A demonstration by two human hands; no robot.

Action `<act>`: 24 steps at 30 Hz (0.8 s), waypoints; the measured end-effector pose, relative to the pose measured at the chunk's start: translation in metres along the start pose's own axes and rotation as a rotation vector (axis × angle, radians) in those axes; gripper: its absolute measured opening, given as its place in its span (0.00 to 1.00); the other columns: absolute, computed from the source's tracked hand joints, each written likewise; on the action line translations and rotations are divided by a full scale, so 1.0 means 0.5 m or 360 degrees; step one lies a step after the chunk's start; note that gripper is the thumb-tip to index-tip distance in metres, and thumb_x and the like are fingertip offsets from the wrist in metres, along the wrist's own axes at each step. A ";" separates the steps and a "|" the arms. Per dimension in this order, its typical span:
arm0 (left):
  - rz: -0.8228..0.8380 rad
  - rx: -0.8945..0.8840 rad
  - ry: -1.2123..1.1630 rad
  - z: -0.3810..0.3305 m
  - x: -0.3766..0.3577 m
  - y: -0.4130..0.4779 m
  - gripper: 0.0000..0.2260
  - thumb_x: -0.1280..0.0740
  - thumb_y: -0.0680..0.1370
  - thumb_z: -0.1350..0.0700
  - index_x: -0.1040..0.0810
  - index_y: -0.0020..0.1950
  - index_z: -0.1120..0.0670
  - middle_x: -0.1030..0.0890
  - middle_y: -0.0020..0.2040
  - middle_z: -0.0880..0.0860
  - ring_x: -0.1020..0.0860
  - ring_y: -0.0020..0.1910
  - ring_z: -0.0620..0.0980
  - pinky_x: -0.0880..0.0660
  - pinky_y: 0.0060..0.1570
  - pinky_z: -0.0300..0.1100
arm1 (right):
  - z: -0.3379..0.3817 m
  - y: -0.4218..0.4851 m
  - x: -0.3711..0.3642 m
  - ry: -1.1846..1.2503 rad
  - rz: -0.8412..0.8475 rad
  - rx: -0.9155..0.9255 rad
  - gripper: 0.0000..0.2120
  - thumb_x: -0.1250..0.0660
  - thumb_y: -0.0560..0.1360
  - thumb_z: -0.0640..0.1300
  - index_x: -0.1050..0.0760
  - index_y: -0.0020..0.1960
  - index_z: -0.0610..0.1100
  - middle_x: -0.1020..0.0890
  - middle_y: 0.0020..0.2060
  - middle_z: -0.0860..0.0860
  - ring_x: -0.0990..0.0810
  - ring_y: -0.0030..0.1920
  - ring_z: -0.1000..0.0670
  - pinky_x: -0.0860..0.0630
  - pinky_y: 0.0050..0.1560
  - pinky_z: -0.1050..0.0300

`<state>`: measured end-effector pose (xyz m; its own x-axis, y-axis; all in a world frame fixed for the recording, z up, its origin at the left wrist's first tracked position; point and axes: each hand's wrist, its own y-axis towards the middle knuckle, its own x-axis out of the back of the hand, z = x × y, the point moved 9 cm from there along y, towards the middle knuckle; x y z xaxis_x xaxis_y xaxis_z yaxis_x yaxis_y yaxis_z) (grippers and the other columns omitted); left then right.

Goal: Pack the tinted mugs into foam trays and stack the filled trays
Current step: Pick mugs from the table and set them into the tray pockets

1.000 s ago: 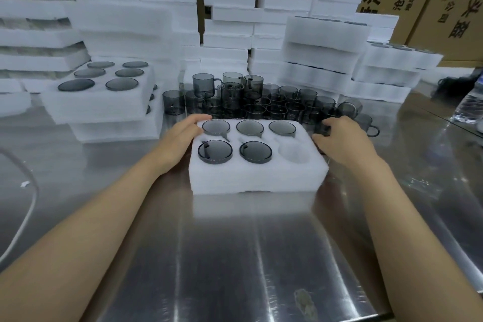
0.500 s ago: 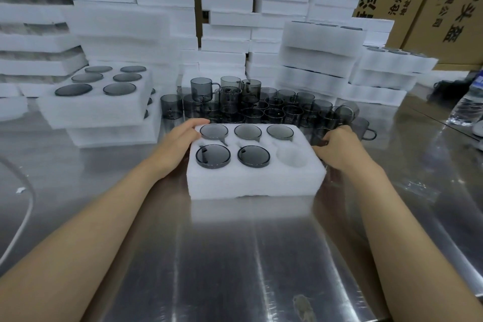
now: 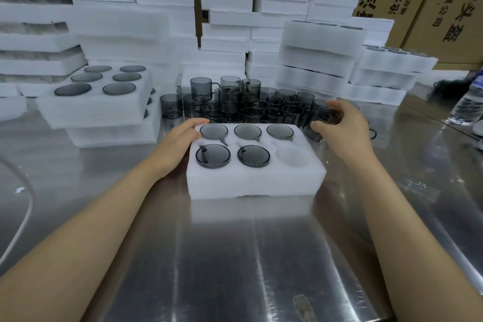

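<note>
Raised since before, the right hand (image 3: 343,129) curls its fingers (image 3: 337,106) round a mug (image 3: 326,117), hiding its handle.

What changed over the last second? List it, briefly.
The right hand, which lay at the foam tray's far right corner, reached to the loose mugs and now grips one mug. Unchanged: the left hand rests on the tray's far left corner, five mugs sit in it, near right pocket empty.
</note>
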<state>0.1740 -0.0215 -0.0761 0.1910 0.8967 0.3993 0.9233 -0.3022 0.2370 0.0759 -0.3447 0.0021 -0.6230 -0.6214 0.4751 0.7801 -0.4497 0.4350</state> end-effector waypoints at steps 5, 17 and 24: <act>0.0002 -0.0012 0.0012 -0.002 -0.002 0.000 0.18 0.42 0.71 0.47 0.24 0.58 0.36 0.22 0.61 0.41 0.26 0.62 0.43 0.33 0.69 0.50 | -0.014 -0.020 -0.025 0.1266 0.0105 -0.0638 0.08 0.42 0.77 0.39 0.25 0.48 0.45 0.24 0.37 0.49 0.24 0.36 0.52 0.27 0.38 0.59; 0.0004 0.0010 0.0060 0.001 0.001 -0.001 0.17 0.43 0.71 0.46 0.24 0.57 0.33 0.24 0.63 0.42 0.28 0.65 0.45 0.35 0.70 0.53 | 0.063 -0.051 -0.085 0.0832 0.0911 -0.0038 0.10 0.28 0.72 0.46 0.18 0.53 0.51 0.15 0.49 0.52 0.17 0.48 0.54 0.22 0.45 0.65; 0.0009 -0.0015 0.0044 -0.004 -0.002 -0.002 0.18 0.43 0.72 0.47 0.24 0.58 0.36 0.23 0.62 0.42 0.27 0.63 0.44 0.34 0.69 0.52 | 0.096 -0.074 -0.094 0.0354 0.1102 0.0365 0.13 0.28 0.72 0.38 0.19 0.54 0.51 0.18 0.53 0.55 0.19 0.52 0.58 0.25 0.58 0.63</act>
<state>0.1724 -0.0227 -0.0748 0.1868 0.8857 0.4250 0.9190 -0.3104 0.2430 0.0733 -0.2681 0.0004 0.0491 -0.8385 0.5427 0.9422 0.2191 0.2533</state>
